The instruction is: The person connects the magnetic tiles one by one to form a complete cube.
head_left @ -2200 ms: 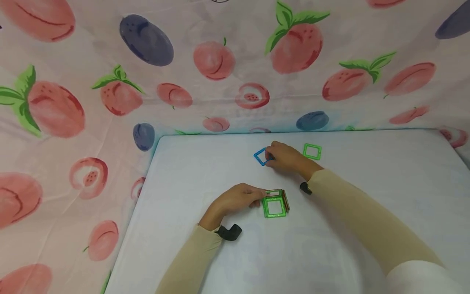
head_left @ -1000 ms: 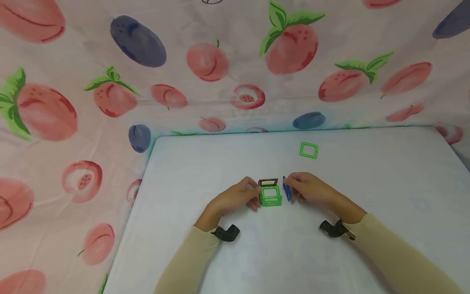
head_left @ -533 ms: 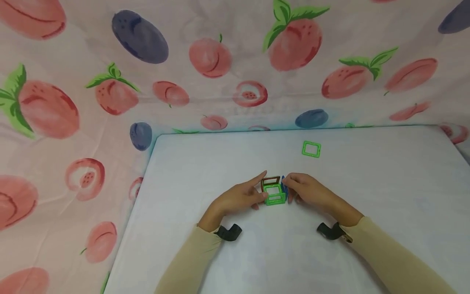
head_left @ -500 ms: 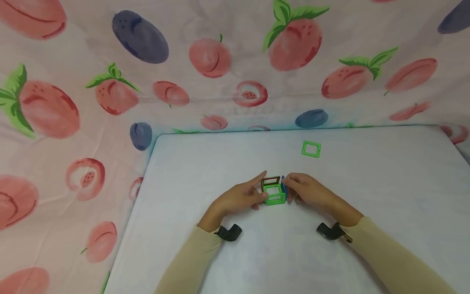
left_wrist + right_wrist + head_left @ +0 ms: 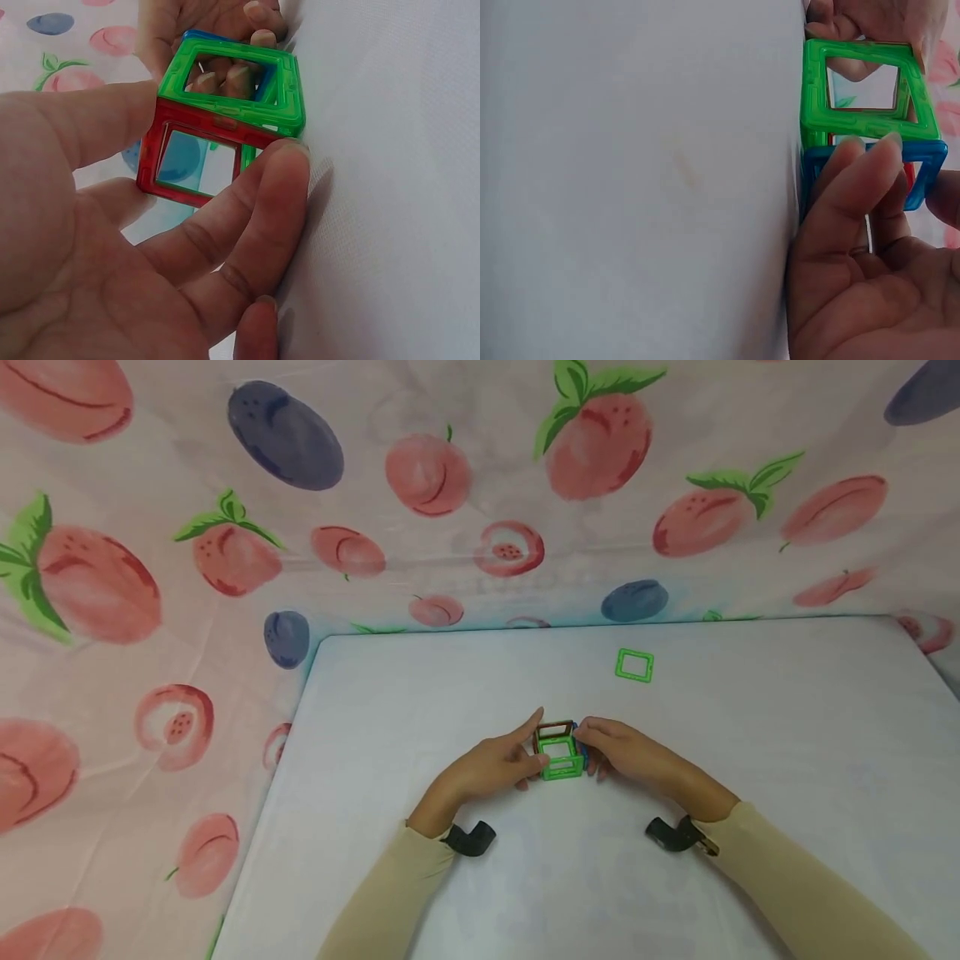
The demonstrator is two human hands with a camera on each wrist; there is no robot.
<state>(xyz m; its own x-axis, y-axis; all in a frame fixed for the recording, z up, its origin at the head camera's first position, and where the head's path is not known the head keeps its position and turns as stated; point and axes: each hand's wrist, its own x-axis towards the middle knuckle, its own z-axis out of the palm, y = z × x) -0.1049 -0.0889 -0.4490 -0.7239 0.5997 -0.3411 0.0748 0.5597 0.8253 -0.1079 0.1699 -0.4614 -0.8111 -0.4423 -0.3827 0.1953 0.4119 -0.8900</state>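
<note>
A small open box of square magnetic building tiles stands on the table between the two hands. Its front is a green magnetic tile (image 5: 562, 770), and a red magnetic tile (image 5: 152, 154) forms the left side. My left hand (image 5: 487, 768) grips that left side, the thumb and fingers at the red tile's edges. Against the box's right side stands a blue magnetic tile (image 5: 930, 161), pinched by the thumb and fingers of my right hand (image 5: 626, 752). Another reddish tile (image 5: 555, 730) stands at the back. The right fingers hide much of the blue tile.
One loose green magnetic tile (image 5: 635, 666) lies flat farther back on the white-covered table (image 5: 420, 693). A fruit-patterned cloth (image 5: 450, 552) hangs behind and to the left of the table.
My right hand has brought the blue tile from the back of the table to the box's right side, closing the gap to it. My left hand has stayed at the box, its thumb and fingers spreading along the side.
</note>
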